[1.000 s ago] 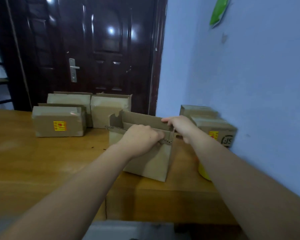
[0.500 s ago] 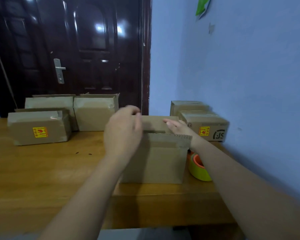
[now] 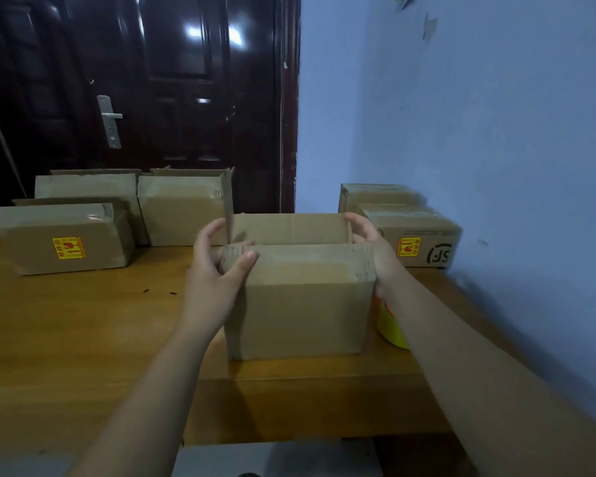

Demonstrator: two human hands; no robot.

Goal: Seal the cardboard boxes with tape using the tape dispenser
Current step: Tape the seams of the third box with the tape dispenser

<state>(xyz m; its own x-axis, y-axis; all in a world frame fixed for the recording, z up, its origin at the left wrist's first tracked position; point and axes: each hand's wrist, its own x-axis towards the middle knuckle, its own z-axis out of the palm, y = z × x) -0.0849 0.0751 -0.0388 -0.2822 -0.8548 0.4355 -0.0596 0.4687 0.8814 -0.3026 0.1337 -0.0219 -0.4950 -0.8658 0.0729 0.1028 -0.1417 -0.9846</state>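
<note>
The left hand [image 3: 214, 277] and the right hand [image 3: 375, 253] each curl round one end of the box [image 3: 300, 304] on the counter [image 3: 83, 321], and they should push its flaps flat and even before taking the yellow tape [image 3: 391, 328] just beside it.

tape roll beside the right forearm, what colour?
Yellow tape roll with an orange core, partly hidden; head view.

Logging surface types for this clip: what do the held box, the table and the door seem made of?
The held box: matte brown cardboard, with creased fold lines and rough flap edges. The table: wood or veneer, orange-brown grain with a slight sheen. The door: dark and glossy with sharp light reflections; lacquered wood or painted metal, cannot tell.
</note>
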